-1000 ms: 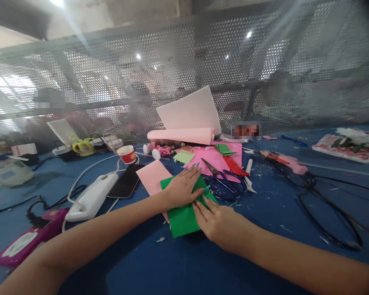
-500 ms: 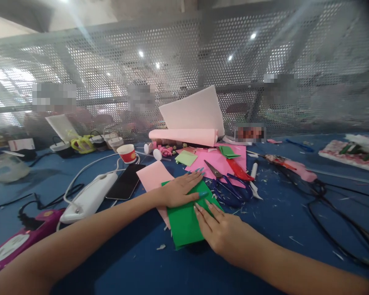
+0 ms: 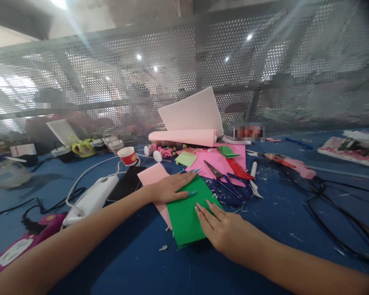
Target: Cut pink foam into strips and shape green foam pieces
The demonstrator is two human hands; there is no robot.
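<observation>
A green sheet of paper point(image 3: 189, 217), apparently folded or stacked, lies flat on the blue table in front of me. My left hand point(image 3: 172, 189) rests on its upper left part, fingers stretched out and palm down. On its right side my right hand point(image 3: 219, 225) presses with straight fingers. Partly under the green paper and my left hand is a pale pink sheet point(image 3: 152, 174). Blue-handled scissors point(image 3: 229, 186) lie just beyond my right hand, their blades on a bright pink sheet point(image 3: 203, 157).
Left of my hands are a black phone point(image 3: 127, 182), a white power strip point(image 3: 94, 198) with cords and a red paper cup point(image 3: 127, 156). A pink roll point(image 3: 183, 137) lies behind. A pink glue gun point(image 3: 290, 164) and black cables point(image 3: 320, 213) are at right.
My left hand has slid left, away from my right fingers, and more of the green paper shows between them. My right hand has hardly moved.
</observation>
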